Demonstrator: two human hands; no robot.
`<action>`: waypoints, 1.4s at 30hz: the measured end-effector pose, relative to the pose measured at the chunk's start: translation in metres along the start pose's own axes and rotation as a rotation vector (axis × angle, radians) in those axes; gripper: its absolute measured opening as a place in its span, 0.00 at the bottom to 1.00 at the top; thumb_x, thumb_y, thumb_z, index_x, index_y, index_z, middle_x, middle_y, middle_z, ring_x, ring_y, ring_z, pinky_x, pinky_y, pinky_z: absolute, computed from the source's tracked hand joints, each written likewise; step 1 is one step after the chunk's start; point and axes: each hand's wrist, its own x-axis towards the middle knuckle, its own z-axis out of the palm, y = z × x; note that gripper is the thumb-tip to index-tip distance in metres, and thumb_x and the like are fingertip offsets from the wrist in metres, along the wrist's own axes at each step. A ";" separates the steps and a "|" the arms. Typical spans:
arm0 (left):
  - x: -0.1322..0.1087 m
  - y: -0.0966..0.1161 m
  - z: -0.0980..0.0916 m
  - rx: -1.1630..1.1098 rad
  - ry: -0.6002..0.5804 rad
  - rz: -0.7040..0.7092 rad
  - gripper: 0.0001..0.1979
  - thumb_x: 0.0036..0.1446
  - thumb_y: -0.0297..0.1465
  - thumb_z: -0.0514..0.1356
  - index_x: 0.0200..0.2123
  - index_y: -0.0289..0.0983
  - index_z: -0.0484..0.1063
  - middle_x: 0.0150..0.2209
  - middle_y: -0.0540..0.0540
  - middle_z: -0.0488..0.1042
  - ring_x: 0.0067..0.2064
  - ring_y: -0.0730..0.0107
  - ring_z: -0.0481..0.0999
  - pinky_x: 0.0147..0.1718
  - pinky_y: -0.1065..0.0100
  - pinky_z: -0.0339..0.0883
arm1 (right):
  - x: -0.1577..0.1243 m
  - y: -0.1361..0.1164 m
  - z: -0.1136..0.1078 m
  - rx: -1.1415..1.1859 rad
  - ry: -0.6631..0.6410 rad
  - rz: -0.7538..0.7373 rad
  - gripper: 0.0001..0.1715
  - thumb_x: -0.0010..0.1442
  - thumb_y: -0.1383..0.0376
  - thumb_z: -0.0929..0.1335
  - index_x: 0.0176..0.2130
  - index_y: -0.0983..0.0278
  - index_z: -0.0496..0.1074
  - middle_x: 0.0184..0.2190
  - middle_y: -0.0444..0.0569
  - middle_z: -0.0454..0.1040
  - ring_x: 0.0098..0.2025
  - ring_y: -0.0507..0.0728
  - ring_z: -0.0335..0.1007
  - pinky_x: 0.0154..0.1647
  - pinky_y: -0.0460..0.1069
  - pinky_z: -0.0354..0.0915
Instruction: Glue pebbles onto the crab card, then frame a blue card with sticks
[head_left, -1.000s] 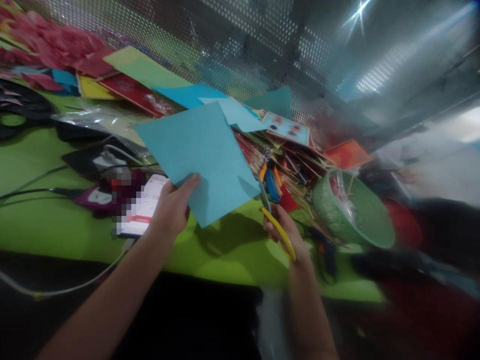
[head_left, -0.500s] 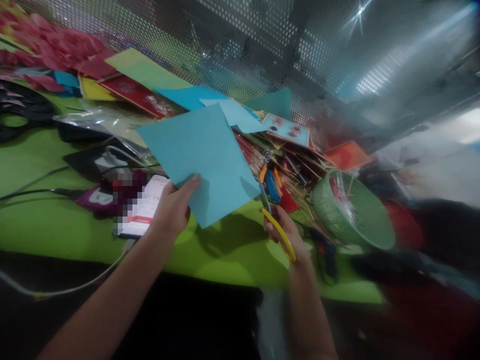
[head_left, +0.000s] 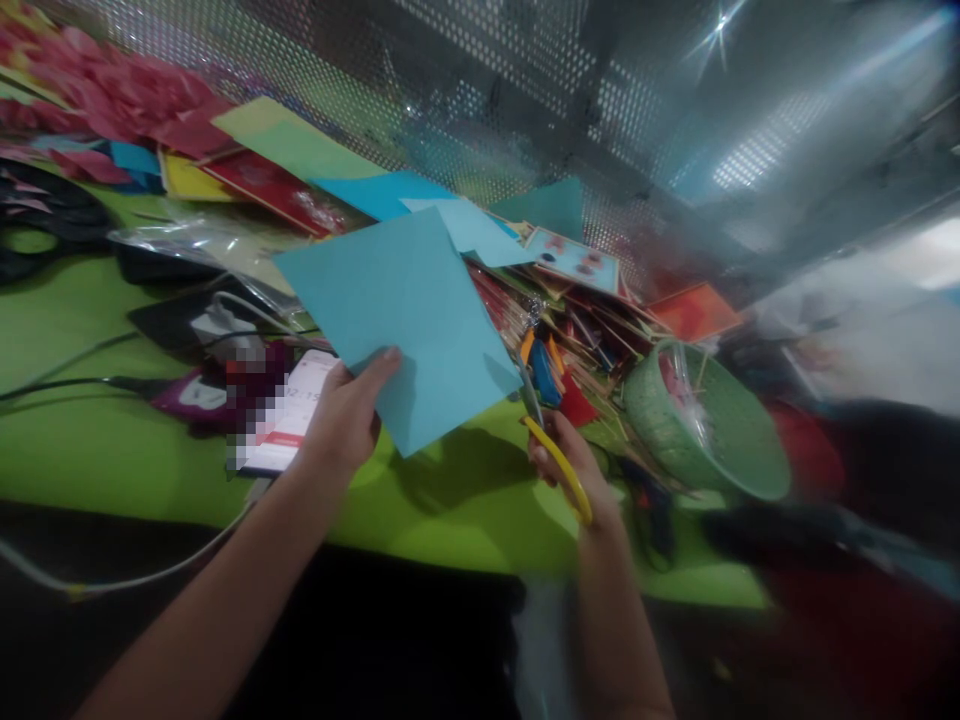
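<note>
A sheet of light blue paper (head_left: 397,310) is held up at a slant over the green tabletop. My left hand (head_left: 349,415) grips its lower left edge, thumb on top and the other fingers hidden beneath. In my right hand (head_left: 566,460) is a pair of scissors (head_left: 557,465) with yellow handles. The blades point up and lie at the paper's right corner; whether they touch it I cannot tell. A lit phone (head_left: 289,425) lies just left of my left hand, plugged into a white cable.
A green basket (head_left: 637,395) with plastic wrap inside stands at the right. Behind the paper are thin sticks, coloured sheets (head_left: 300,140) and a picture card (head_left: 574,260). Pink paper flowers (head_left: 127,90) are heaped at the back left. A purple power strip (head_left: 199,395) with cables lies left.
</note>
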 end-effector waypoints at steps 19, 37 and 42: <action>-0.002 0.002 0.002 -0.033 -0.013 -0.001 0.20 0.47 0.35 0.76 0.43 0.37 0.77 0.37 0.45 0.83 0.33 0.65 0.83 0.31 0.70 0.79 | 0.000 0.004 -0.002 -0.023 -0.001 0.014 0.32 0.60 0.43 0.73 0.53 0.59 0.67 0.30 0.40 0.62 0.27 0.50 0.54 0.22 0.45 0.52; -0.005 0.004 0.002 -0.001 -0.013 -0.005 0.20 0.50 0.36 0.75 0.44 0.39 0.76 0.41 0.42 0.83 0.39 0.60 0.84 0.37 0.65 0.80 | 0.002 0.002 -0.002 -0.057 0.023 0.003 0.31 0.58 0.43 0.73 0.51 0.59 0.69 0.30 0.42 0.64 0.27 0.51 0.57 0.23 0.45 0.56; -0.005 0.004 0.002 -0.004 -0.008 -0.011 0.18 0.50 0.36 0.75 0.43 0.41 0.77 0.43 0.42 0.83 0.41 0.59 0.84 0.37 0.66 0.80 | 0.001 0.001 -0.002 -0.033 0.017 0.003 0.31 0.59 0.45 0.74 0.52 0.60 0.68 0.30 0.42 0.64 0.27 0.50 0.57 0.22 0.44 0.55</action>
